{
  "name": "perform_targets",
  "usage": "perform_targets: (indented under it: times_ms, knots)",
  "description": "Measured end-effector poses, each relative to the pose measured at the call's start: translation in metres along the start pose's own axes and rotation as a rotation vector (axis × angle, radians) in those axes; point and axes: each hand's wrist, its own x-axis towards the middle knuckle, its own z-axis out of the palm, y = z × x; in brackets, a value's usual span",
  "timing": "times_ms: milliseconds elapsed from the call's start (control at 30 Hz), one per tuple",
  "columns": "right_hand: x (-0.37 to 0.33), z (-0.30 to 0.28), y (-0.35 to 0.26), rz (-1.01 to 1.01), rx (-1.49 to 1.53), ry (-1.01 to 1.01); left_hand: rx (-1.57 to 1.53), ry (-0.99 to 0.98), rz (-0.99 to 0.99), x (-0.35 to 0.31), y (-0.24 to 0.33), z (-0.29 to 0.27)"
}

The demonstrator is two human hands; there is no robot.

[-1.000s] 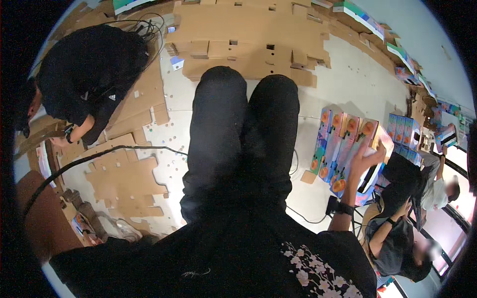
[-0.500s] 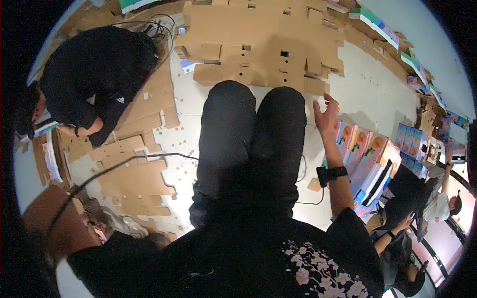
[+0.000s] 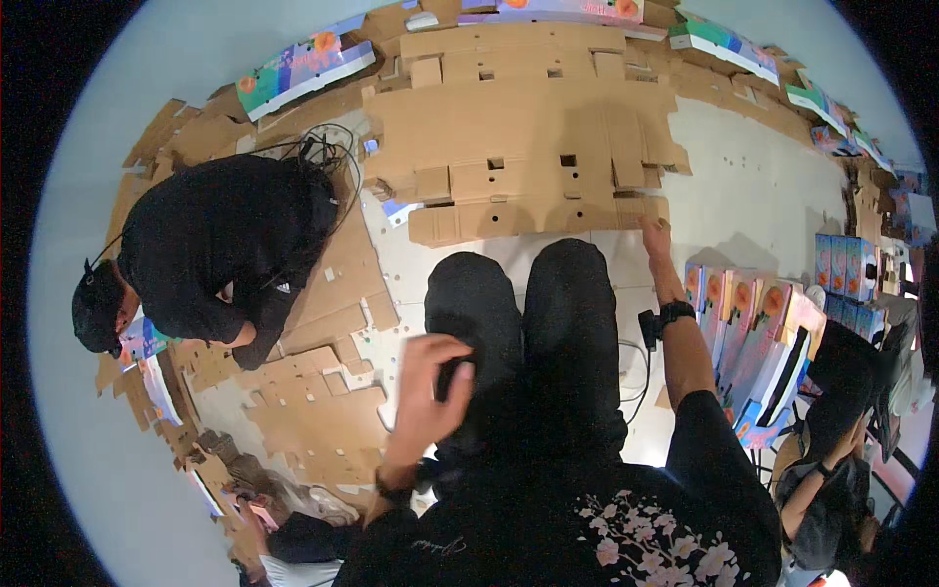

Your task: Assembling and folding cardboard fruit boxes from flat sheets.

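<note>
A large flat brown cardboard sheet [image 3: 548, 119], with cut slots, small holes and folded flaps, lies on the floor in front of my knees. My right hand [image 3: 657, 238] is at its near right corner, fingers closed on the edge. Over my left thigh hovers my left hand [image 3: 427, 396], its fingers curved and the thumb apart, with nothing in it.
To my right stand several colourful printed boxes [image 3: 753, 323] in a row. On the left a crouching person [image 3: 225, 245] in black bends over more cardboard [image 3: 323, 421]. Another person [image 3: 831, 470] sits at the far right. Printed cartons [image 3: 308, 73] line the back.
My right hand has gone from open in the air to the sheet's corner. My left hand has come into view over my thigh. The view has shifted, showing more of the back.
</note>
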Motion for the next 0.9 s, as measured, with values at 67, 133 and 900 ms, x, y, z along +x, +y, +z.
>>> perform_targets:
  times_ms: [67,133,900]
  knots:
    - [0.017,0.008,0.015,-0.07,-0.206,0.158,0.137,-0.04,0.077,-0.009,-0.008,0.036]
    - [0.032,0.011,0.026,0.047,-0.165,0.178,0.366,0.107,0.265,-0.011,-0.012,0.058]
    - [-0.253,-0.156,-0.303,0.106,1.372,-1.057,0.006,0.029,0.233,0.009,0.004,0.06]
